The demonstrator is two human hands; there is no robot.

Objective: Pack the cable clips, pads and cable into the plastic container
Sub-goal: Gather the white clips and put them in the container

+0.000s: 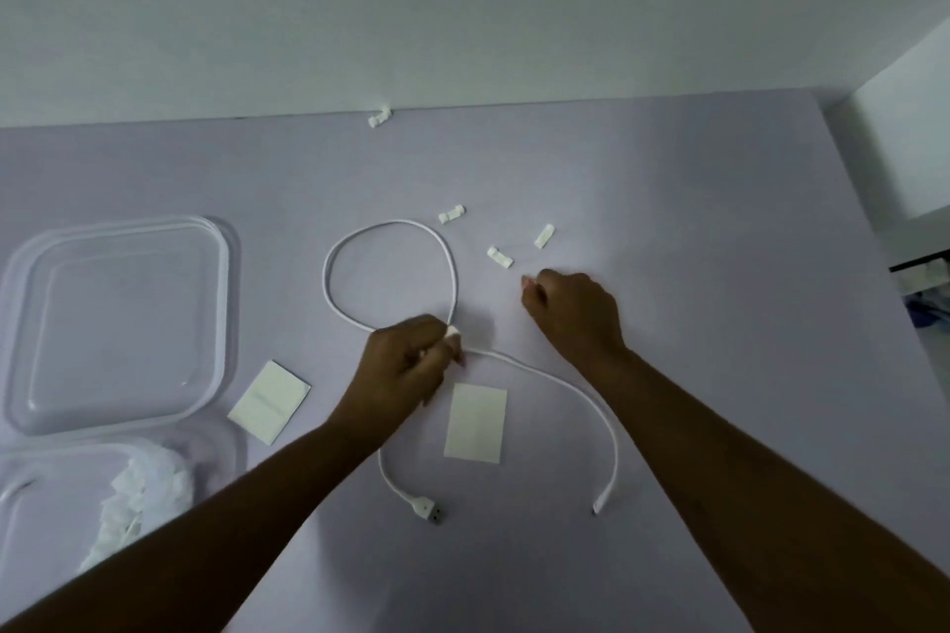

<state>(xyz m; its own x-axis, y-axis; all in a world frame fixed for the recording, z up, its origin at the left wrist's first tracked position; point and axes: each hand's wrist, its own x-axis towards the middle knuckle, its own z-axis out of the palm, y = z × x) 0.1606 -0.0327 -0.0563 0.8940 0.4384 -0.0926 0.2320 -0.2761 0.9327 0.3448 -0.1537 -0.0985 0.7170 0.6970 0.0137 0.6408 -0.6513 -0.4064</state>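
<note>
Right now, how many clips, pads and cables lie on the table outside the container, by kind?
Cable clips lying free: 4
Pads: 2
Cable: 1, pinched by the left hand
Total: 7

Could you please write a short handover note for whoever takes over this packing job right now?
Left hand grips the white USB cable where its loop crosses. Right hand is curled beside it; I cannot tell if it holds anything.
Four small white plastic cable clips lie loose on the lilac table: three beyond the right hand, one at the far edge.
Two cream rectangular pads lie near the left hand.
The clear plastic container is open at left, with white pieces inside.
Left to do: cable, loose clips, both pads.
</note>
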